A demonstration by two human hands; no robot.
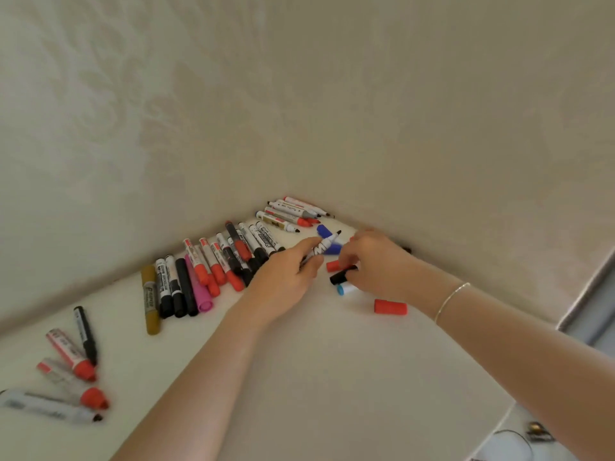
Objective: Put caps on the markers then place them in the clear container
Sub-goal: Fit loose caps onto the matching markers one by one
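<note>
Left hand (pixel 293 271): I pinch the uncapped black-tipped marker (pixel 321 248), centre frame.
Right hand (pixel 372 264): I grip the black cap (pixel 341 276).
Do well: align cap with tip, push straight.
Container: unseen.

Bare bench (pixel 332 377) lay open across the lower middle of the frame, between the two forearms. A packed row of markers (pixel 206 271) blocked the centre left, loose caps (pixel 390 307) littered the centre right, and the walls (pixel 299 94) closed off the far corner behind them
</note>
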